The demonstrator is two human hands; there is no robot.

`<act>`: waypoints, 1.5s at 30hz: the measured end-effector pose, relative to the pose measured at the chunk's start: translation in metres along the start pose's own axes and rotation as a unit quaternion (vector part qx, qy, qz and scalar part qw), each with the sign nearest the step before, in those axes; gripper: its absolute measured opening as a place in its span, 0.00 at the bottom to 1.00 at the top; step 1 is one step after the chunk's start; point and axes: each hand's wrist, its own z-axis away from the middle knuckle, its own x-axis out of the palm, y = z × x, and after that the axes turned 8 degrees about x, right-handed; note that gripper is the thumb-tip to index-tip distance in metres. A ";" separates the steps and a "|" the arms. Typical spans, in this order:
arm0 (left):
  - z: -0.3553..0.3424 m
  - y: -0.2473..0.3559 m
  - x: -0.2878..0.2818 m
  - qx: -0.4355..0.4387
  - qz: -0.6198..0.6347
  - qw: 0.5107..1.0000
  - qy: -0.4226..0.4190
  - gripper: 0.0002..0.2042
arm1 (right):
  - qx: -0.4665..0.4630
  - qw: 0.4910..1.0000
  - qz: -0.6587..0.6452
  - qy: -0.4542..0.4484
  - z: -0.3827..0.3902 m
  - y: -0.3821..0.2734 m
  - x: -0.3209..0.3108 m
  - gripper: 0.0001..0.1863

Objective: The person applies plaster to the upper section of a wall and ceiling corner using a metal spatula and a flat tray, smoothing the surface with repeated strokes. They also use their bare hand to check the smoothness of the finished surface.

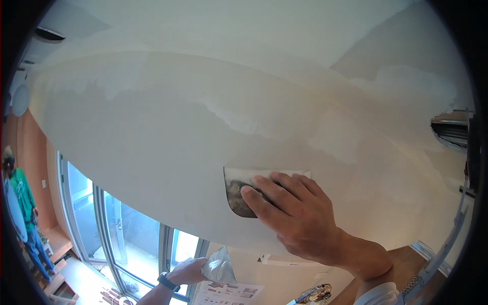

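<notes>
My right hand (302, 211) is raised to the pale ceiling (168, 117). Its fingers lie spread over a flat metal scraper (235, 198) with rounded corners, gripping it against the surface. A white smear of putty runs along the scraper's far edge. Lower and to the left, my left hand (188, 272) is closed around a tool whose blade is heaped with white putty (219, 267); its handle is hidden in the fist. A dark watch is on that wrist. Lighter, damp-looking patches of putty (229, 118) mark the ceiling around the scraper.
Round cut openings show in the ceiling, one at the right (450, 129), another at the far left (49, 34). Glass doors (122, 223) stand below left. Another person in a green top (23, 190) is at the far left. A printed sheet (229, 294) hangs low.
</notes>
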 end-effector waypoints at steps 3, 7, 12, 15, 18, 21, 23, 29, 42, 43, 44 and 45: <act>0.007 -0.002 -0.002 -0.020 -0.012 1.000 -0.006 0.29 | 0.020 1.000 0.012 0.016 -0.005 0.000 -0.031 0.14; 0.005 0.000 -0.005 -0.015 -0.012 1.000 -0.025 0.29 | 0.040 0.998 0.031 0.034 -0.034 0.024 -0.054 0.14; -0.006 0.014 -0.005 -0.002 0.008 0.999 -0.042 0.31 | 0.040 0.998 0.041 0.040 -0.049 0.045 -0.063 0.13; -0.008 0.004 0.002 0.009 0.002 0.999 -0.034 0.30 | 0.043 0.998 0.037 0.037 -0.053 0.050 -0.066 0.13; -0.007 0.006 0.000 -0.005 0.000 0.999 -0.035 0.29 | 0.045 0.998 0.027 0.035 -0.056 0.058 -0.069 0.13; -0.011 0.002 0.003 -0.008 0.000 0.999 -0.035 0.29 | 0.051 0.998 0.021 0.032 -0.053 0.061 -0.073 0.13; -0.013 0.003 0.005 -0.011 0.002 0.999 -0.037 0.29 | 0.058 0.998 0.015 0.028 -0.052 0.060 -0.075 0.13; -0.021 -0.007 0.011 0.009 0.002 0.999 -0.046 0.30 | 0.078 0.997 -0.002 0.020 -0.033 0.053 -0.059 0.12; -0.028 -0.006 0.011 0.034 -0.015 0.998 -0.057 0.35 | 0.086 0.996 -0.021 0.022 -0.019 0.033 -0.068 0.11; -0.030 -0.005 0.012 0.035 -0.007 0.998 -0.057 0.38 | 0.088 0.996 -0.023 0.020 -0.026 0.036 -0.067 0.11; -0.029 -0.004 0.011 0.037 -0.007 0.998 -0.051 0.37 | 0.090 0.995 -0.025 0.018 -0.032 0.039 -0.067 0.11; -0.027 -0.001 0.009 0.039 -0.007 0.998 -0.046 0.37 | 0.091 0.995 -0.027 0.017 -0.039 0.041 -0.067 0.11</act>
